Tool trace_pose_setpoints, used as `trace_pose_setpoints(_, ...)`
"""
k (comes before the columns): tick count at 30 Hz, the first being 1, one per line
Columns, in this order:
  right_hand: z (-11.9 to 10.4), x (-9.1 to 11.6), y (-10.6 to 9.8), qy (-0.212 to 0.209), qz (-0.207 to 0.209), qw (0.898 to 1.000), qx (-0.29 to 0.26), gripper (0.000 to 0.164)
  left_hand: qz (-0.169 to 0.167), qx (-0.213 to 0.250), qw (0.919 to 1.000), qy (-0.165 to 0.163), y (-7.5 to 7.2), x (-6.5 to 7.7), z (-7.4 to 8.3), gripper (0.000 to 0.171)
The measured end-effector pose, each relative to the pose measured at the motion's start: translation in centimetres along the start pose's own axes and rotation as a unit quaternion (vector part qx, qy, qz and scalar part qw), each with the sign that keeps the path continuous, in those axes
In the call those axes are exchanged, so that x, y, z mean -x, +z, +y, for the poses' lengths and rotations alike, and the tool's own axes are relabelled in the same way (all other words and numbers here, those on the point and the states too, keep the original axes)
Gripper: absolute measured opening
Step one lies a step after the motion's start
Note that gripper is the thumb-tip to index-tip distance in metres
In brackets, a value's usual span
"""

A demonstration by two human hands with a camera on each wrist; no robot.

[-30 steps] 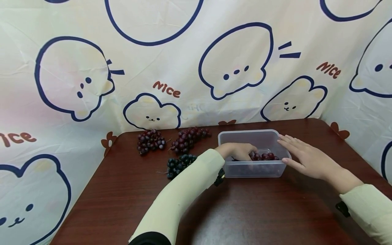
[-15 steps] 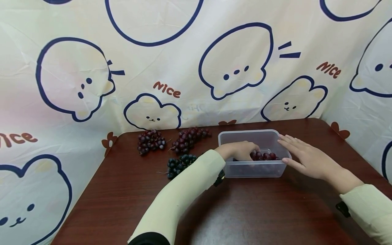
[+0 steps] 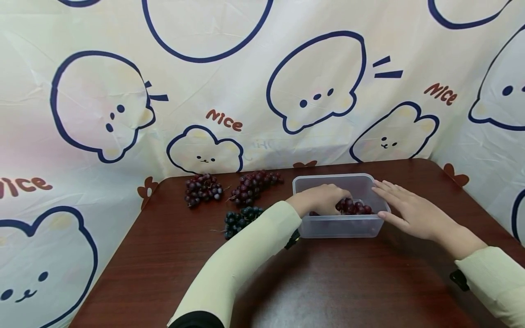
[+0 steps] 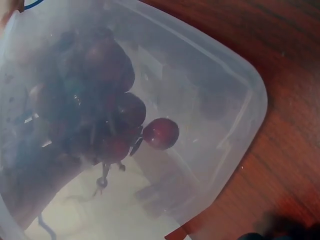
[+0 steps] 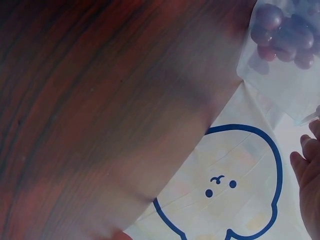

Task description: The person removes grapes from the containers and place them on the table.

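Observation:
Inside the clear plastic container [image 3: 340, 228], my left hand [image 3: 323, 199] grips a bunch of red grapes [image 3: 357, 207]; its fingertips are hidden behind the bunch and the front wall. Seen through the cloudy wall in the left wrist view, the grapes [image 4: 161, 133] hang together with a bit of stem below them. My right hand [image 3: 410, 213] has its fingers straight, with the fingertips and thumb at the container's right rim. The right wrist view catches some of its fingers [image 5: 311, 167] near the container corner, with the grapes [image 5: 287, 37] showing through the wall.
Left of the container lie two dark red bunches, a left one [image 3: 203, 189] and a right one [image 3: 252, 186]. Nearer is a dark, nearly black bunch [image 3: 239, 221], partly behind the left sleeve [image 3: 250, 250]. A printed cloth [image 3: 254, 91] hangs behind the brown table [image 3: 348, 282].
My left hand has risen slightly and shifted a little right inside the container, and the grapes at its fingers have moved up a bit with it. The right hand has stayed put.

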State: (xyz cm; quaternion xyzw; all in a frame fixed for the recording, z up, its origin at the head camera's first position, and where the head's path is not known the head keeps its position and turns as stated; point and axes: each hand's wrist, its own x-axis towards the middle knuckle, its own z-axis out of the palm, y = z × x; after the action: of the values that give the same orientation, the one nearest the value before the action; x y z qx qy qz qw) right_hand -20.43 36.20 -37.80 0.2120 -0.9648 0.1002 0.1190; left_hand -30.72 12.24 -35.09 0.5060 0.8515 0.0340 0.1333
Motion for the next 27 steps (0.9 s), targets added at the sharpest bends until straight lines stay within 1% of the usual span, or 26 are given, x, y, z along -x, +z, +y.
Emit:
trace_pose_setpoints(6,0.0,0.0,0.0,-0.001,0.001,1.0,0.0,0.07,0.023,-0.036,0.9991,0.004,-0.2,0.3,-0.1,0.055)
trace_pose_setpoints(9,0.0,0.0,0.0,-0.001,0.0,1.0,0.002,0.069,0.041,-0.052,0.9978,0.008,-0.2,0.7,-0.1,0.056)
trace_pose_setpoints(12,-0.1,0.0,-0.1,-0.003,0.001,1.0,0.003,0.069,0.068,-0.073,0.9949,0.017,-0.2,1.1,-0.1,0.056)
trace_pose_setpoints(16,-0.1,-0.1,-0.1,-0.005,0.001,1.0,0.004,0.069,0.101,-0.112,0.9882,0.028,-0.4,1.5,0.1,0.055)
trace_pose_setpoints(18,-0.1,-0.1,-0.1,-0.005,0.001,1.0,0.005,0.069,0.113,-0.131,0.9846,0.028,-0.5,1.8,0.2,0.054)
trace_pose_setpoints(22,-0.1,-0.1,-0.1,-0.005,-0.001,1.0,0.006,0.07,0.129,-0.163,0.9779,0.023,-0.4,2.1,0.3,0.054)
trace_pose_setpoints(27,-0.1,-0.1,-0.1,-0.004,0.0,1.0,0.003,0.069,0.146,-0.201,0.9681,0.034,-0.2,2.4,0.2,0.056)
